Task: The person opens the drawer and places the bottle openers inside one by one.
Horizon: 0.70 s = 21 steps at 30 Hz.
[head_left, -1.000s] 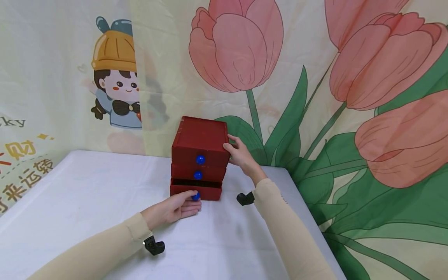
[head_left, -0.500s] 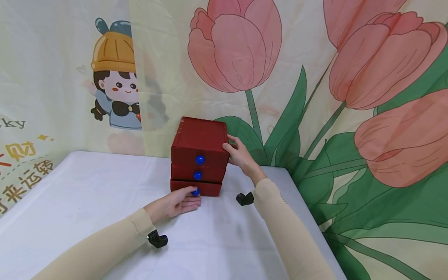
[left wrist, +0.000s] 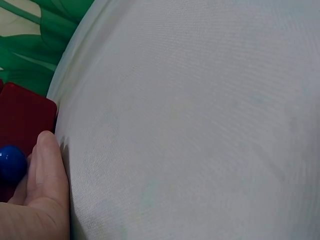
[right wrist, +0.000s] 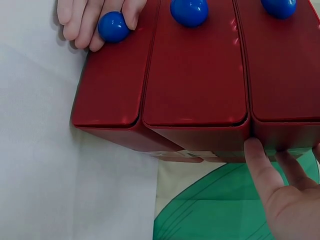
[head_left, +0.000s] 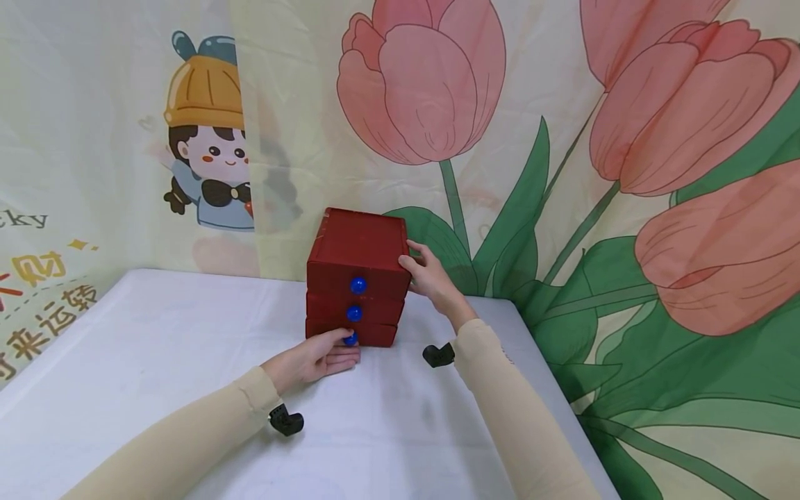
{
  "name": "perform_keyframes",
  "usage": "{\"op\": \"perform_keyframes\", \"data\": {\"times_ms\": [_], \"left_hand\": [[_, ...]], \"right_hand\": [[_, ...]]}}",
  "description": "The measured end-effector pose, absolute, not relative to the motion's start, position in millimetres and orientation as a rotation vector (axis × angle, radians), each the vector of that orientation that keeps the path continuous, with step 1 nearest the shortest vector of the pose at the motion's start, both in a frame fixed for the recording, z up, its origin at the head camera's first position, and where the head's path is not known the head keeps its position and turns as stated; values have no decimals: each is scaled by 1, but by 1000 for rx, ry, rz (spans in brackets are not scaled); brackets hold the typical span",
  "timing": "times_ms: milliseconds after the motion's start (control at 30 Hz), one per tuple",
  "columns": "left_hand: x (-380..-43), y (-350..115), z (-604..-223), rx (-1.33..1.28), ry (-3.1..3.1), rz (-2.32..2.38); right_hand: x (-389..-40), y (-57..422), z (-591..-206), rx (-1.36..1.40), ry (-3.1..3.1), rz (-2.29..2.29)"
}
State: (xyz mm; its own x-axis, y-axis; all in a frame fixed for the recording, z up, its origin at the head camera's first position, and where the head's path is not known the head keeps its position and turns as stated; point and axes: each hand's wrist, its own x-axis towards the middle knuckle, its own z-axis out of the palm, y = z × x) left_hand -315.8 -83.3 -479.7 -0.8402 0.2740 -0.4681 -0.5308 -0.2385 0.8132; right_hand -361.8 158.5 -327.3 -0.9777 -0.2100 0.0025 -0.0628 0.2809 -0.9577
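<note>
A red box of three stacked drawers [head_left: 359, 239], each with a round blue knob, stands on the white-covered table. All three drawer fronts sit flush in the head view. My left hand [head_left: 315, 357] holds the knob [right wrist: 113, 27] of the bottom drawer [right wrist: 110, 85] between thumb and fingers, its other fingers stretched out under it. On the box's right side, near the top, my right hand [head_left: 434, 281] rests with fingertips against the wall; in the right wrist view its fingers [right wrist: 262, 170] are fairly straight. The blue knobs of the top [head_left: 358, 285] and middle drawers [head_left: 354, 313] are untouched.
White cloth covers the table [head_left: 187, 333], whose right edge runs down beside the right forearm. Behind the box hangs a curtain [head_left: 425, 90] printed with tulips and a cartoon figure. A black wrist camera mount [head_left: 286, 420] juts from the left sleeve.
The bottom drawer stood partly out a second ago and has slid back into the box, my left hand moving inward with its knob. My right hand has kept its place.
</note>
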Motion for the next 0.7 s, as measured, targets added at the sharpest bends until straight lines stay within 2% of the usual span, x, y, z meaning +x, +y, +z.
{"op": "perform_keyframes", "data": {"times_ms": [467, 700], "left_hand": [[-316, -81, -483, -303, 1489, 2148], [-309, -86, -482, -206, 1548, 2064]], "right_hand": [[-358, 156, -326, -281, 2422, -1769], [-354, 163, -327, -336, 2359, -1770]]}}
